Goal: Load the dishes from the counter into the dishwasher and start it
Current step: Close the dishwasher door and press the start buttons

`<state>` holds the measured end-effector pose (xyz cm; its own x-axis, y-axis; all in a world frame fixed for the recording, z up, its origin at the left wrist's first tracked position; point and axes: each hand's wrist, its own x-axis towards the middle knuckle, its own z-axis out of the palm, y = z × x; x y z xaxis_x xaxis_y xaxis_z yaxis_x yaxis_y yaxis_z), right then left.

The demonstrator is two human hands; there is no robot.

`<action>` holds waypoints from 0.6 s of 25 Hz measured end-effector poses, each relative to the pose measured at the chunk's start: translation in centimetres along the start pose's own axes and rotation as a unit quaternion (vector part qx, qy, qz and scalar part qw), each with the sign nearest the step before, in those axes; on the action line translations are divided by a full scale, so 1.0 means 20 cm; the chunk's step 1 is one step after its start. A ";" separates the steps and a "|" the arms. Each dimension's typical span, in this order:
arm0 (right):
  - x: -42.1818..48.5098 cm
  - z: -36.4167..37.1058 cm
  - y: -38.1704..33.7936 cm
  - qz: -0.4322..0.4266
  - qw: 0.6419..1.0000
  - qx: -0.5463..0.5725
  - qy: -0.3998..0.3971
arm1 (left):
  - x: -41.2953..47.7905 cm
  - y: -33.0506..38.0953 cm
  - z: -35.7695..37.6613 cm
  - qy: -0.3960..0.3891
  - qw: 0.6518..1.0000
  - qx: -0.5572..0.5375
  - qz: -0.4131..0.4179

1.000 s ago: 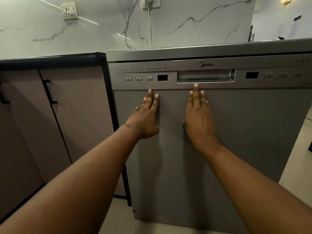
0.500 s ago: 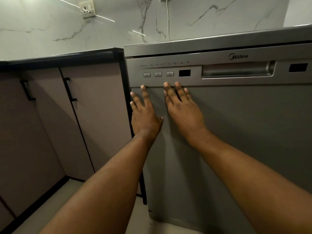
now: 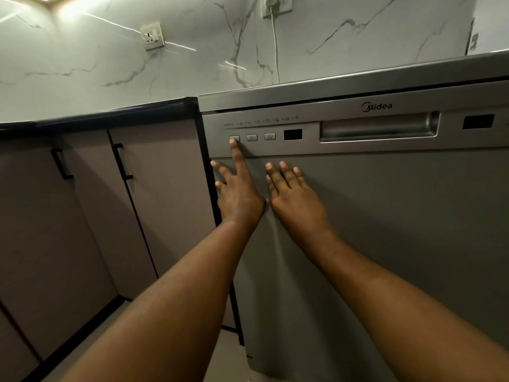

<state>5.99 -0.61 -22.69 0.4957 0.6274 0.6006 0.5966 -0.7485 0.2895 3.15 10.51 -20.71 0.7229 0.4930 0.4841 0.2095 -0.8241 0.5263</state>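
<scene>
The silver dishwasher (image 3: 385, 216) stands with its door closed. Its control strip runs along the top, with three small buttons at the left, a dark display (image 3: 292, 134) and a recessed handle (image 3: 378, 128). My left hand (image 3: 238, 194) lies flat on the door, and its index finger reaches up and touches the leftmost button (image 3: 234, 138). Beside it my right hand (image 3: 294, 197) rests flat on the door with straight fingers. No dishes are in view.
Brown cabinets (image 3: 96, 210) with black handles stand to the left under a black counter edge (image 3: 110, 117). A marble wall (image 3: 110, 59) behind carries a socket (image 3: 152, 36) and a plugged-in white cable (image 3: 275, 48). Light floor shows below.
Both hands slid left across the closed door. My left index finger has risen from the door panel onto the leftmost button. The view shifted so the dishwasher sits further right.
</scene>
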 end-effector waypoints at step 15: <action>0.02 0.00 -0.02 0.005 1.000 0.008 -0.018 | -0.04 0.06 -0.09 -0.001 0.990 0.142 0.007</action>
<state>5.94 -0.12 -22.49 0.5238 0.6283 0.5753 0.6013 -0.7510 0.2728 1.56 9.59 -19.23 0.7278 0.4809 0.4888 0.3761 -0.8760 0.3018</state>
